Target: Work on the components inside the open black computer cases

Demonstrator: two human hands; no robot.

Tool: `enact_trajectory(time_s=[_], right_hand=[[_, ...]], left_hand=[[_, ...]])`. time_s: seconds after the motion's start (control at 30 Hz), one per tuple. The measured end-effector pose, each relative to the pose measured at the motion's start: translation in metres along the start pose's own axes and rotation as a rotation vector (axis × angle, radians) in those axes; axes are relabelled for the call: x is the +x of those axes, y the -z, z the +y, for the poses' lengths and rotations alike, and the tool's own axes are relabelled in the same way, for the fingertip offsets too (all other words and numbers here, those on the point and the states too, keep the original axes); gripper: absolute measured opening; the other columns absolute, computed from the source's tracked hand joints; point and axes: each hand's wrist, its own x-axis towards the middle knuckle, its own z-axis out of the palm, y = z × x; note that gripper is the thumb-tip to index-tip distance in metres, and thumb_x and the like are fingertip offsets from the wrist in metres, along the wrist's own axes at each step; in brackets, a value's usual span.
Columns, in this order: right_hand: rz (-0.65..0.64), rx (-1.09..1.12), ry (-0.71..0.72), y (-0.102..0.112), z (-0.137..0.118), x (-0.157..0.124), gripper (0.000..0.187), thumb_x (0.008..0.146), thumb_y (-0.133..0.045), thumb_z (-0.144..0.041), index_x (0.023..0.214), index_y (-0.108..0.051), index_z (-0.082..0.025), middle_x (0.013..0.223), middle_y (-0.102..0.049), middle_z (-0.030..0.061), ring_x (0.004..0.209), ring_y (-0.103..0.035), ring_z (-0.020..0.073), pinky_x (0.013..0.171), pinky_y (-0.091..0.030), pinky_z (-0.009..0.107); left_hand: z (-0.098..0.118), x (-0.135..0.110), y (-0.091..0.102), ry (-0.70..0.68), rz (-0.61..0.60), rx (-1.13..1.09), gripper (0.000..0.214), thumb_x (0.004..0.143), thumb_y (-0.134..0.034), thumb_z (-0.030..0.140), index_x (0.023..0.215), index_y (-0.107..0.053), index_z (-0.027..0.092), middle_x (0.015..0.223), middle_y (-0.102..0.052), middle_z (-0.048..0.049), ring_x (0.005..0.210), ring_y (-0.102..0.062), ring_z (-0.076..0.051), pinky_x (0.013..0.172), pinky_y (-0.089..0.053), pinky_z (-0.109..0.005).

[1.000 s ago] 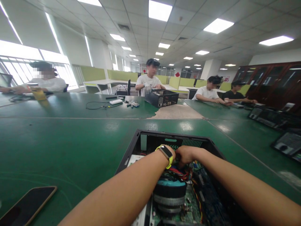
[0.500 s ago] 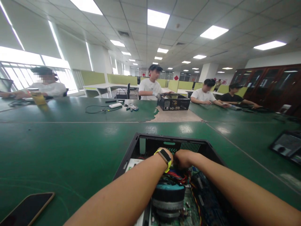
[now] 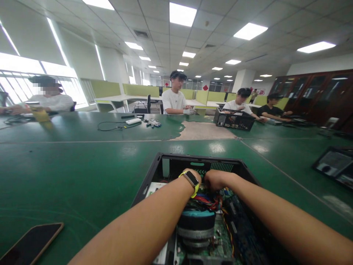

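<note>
An open black computer case (image 3: 165,157) lies on the green table in front of me. Inside it are a round blue and black cooler fan (image 3: 196,222) and a bundle of red and yellow cables (image 3: 211,200). Both my forearms reach into the case. My left hand (image 3: 198,177), with a yellow-strapped watch on the wrist, bends down behind the wrist near the far wall, so its fingers are hidden. My right hand (image 3: 215,179) sits right beside it, fingers curled down among the cables; what they grip is hidden.
A dark phone (image 3: 31,243) lies at the near left. Across the table are gloves (image 3: 153,123), a white device with a cable (image 3: 133,120) and another black case (image 3: 234,120), with several seated people behind. A case panel (image 3: 332,163) lies at the right.
My hands have stayed together at the far end of the case. Across the table, the other black case has been moved to the right, towards the people seated there.
</note>
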Motion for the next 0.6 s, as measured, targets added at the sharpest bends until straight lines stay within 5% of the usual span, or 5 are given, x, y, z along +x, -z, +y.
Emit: enact_trajectory(time_s=[0.4, 0.6], right_hand=[[0.100, -0.068, -0.105, -0.004, -0.019, -0.006, 0.037, 0.067, -0.067, -0.030, 0.099, -0.072, -0.012, 0.100, -0.072, 0.0166, 0.091, -0.068, 0.0321, 0.066, -0.052, 0.034], [0.231, -0.028, -0.039, 0.016, -0.051, -0.076, 0.036, 0.079, -0.057, -0.041, 0.103, -0.070, -0.017, 0.099, -0.072, 0.0135, 0.090, -0.068, 0.0315, 0.072, -0.052, 0.038]], left_hand=[[0.005, -0.015, 0.021, -0.064, -0.148, 0.086, 0.038, 0.077, -0.063, 0.018, 0.114, -0.068, 0.010, 0.110, -0.070, -0.0202, 0.103, -0.066, -0.034, 0.087, -0.055, -0.044], [-0.001, -0.060, 0.061, -0.198, -0.066, 0.092, 0.032, 0.082, -0.060, 0.032, 0.104, -0.072, 0.012, 0.106, -0.072, -0.0168, 0.098, -0.067, -0.028, 0.083, -0.054, -0.033]])
